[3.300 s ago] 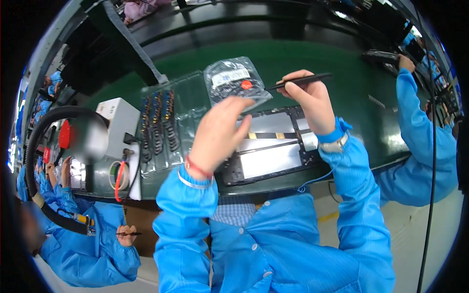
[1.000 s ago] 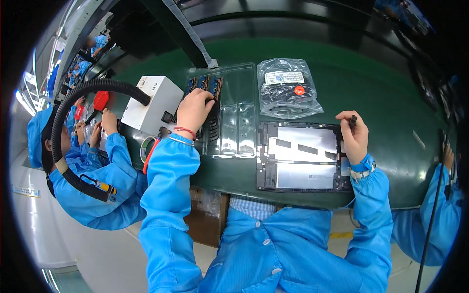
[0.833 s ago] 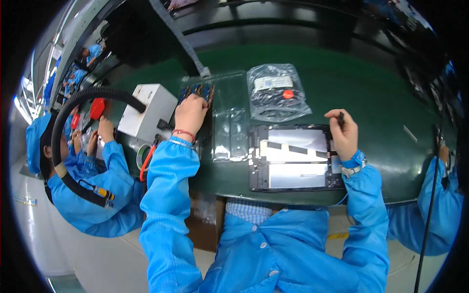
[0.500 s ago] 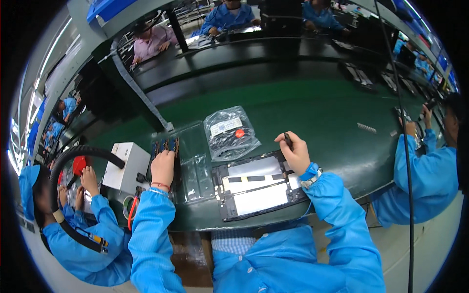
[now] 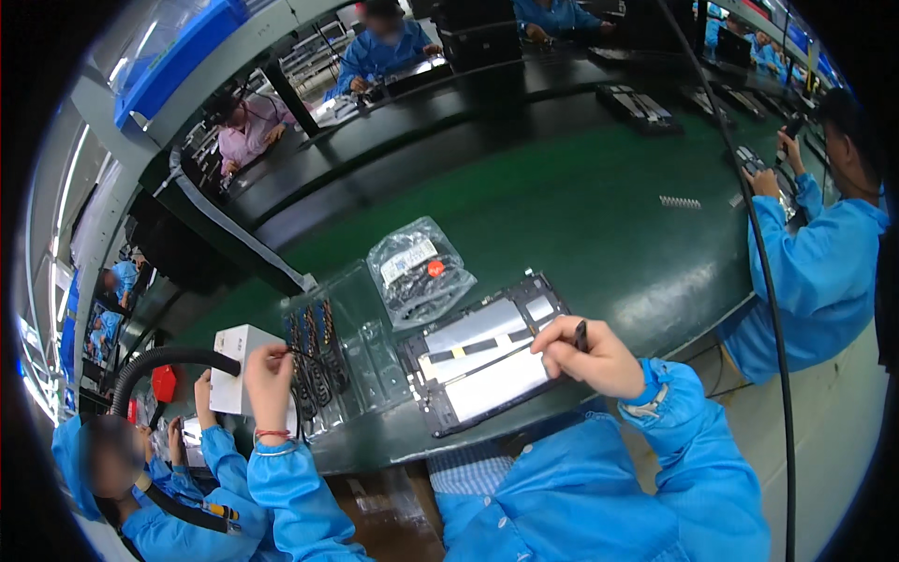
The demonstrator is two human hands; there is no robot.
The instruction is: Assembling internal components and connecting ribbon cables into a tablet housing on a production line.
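Observation:
An opened tablet-like device (image 5: 480, 310) lies near the bench edge, with silver plates, black strips and a dark frame showing. My right hand (image 5: 604, 361) is over its right side, fingers closed round a short dark pen-like tool (image 5: 582, 334); its exact kind is hard to make out. My left hand (image 5: 269, 382) is raised at the left edge of a clear plastic tray (image 5: 376, 363), pinching a thin black cable (image 5: 299, 412) that hangs down beside the wrist. Several dark coiled cables (image 5: 326, 367) with orange-and-black ends lie in the tray's left part.
Behind the tray lies a clear bag (image 5: 421, 272) with dark contents and a red sticker. A white box (image 5: 234, 375) with a black hose (image 5: 159, 361) stands left, near a co-worker (image 5: 178, 478). Another co-worker (image 5: 805, 272) sits right. A spring-like coil (image 5: 680, 201) lies on the green bench.
My left hand has lifted from the coiled cables and moved left, now with a black cable in it. My right hand has come down over the device. The view has tilted.

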